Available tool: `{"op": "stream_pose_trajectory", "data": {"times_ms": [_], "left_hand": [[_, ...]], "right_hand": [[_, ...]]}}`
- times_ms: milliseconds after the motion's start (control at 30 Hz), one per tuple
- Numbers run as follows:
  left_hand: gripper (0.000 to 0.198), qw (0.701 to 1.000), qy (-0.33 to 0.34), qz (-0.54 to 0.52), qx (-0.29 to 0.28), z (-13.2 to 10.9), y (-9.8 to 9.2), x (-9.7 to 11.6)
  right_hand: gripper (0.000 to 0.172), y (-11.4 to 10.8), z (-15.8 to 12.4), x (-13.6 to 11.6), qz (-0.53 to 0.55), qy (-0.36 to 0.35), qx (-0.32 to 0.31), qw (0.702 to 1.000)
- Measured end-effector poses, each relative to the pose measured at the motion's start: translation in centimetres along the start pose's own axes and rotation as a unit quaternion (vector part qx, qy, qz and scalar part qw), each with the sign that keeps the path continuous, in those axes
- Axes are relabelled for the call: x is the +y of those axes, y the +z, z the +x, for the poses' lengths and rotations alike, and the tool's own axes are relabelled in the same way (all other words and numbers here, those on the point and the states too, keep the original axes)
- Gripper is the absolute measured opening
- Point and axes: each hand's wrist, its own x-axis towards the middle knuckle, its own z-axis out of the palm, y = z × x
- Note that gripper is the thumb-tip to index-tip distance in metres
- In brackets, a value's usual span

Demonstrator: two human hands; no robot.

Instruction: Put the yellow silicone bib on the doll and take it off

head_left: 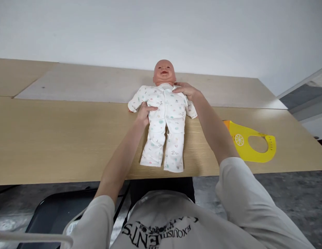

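Observation:
A baby doll in white patterned pajamas lies face up on the wooden table, its head toward the wall and its legs toward me. My left hand grips the doll's side at the waist, thumb on the front of the top and the other fingers hidden behind or under the body. At the doll's shoulder, beside the neck, my right hand rests with its thumb and fingers on the collar area; some of its fingers are out of sight behind the shoulder.
A yellow bib with a citrus-slice print lies on the table to the right, partly behind my right arm. A black chair stands below the table at left. The white wall rises behind the table.

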Motion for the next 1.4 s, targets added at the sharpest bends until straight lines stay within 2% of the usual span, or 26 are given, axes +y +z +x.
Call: {"op": "stream_pose_trajectory", "data": {"times_ms": [133, 300, 500, 600, 767, 1000, 1167, 1400], "left_hand": [[0.064, 1.000, 0.002, 0.019, 0.015, 2.0, -0.7, -0.5], [0.066, 0.999, 0.000, 0.032, 0.020, 3.7, -1.2, -0.6], [0.068, 0.999, 0.001, 0.023, 0.025, 5.1, -2.3, -1.3], [0.069, 0.999, -0.010, 0.027, 0.028, 5.6, -3.1, -1.9], [0.068, 0.999, -0.015, 0.037, 0.033, 5.6, -3.5, -2.4], [0.073, 0.999, -0.030, 0.035, 0.029, 5.2, -3.4, -2.2], [0.078, 0.997, -0.066, 0.032, 0.033, 5.1, -3.4, -2.2], [0.073, 0.999, -0.037, -0.015, 0.019, 4.9, -3.3, -2.4]], "right_hand": [[0.079, -0.7, 3.0, 1.0, -0.010, 0.006, -0.014, 1.000], [0.072, -1.0, 5.3, 1.5, -0.022, 0.006, -0.011, 1.000], [0.079, -1.0, 7.0, 2.7, -0.001, 0.028, -0.019, 0.999], [0.084, -0.8, 7.3, 3.6, 0.014, 0.042, -0.016, 0.999], [0.070, -0.1, 6.8, 4.1, 0.003, 0.026, 0.000, 1.000], [0.065, 0.2, 6.3, 4.5, -0.006, 0.017, 0.004, 1.000], [0.062, 0.0, 6.5, 5.3, -0.014, 0.027, 0.012, 0.999], [0.068, -0.6, 7.4, 6.5, 0.006, 0.060, 0.005, 0.998]]}}
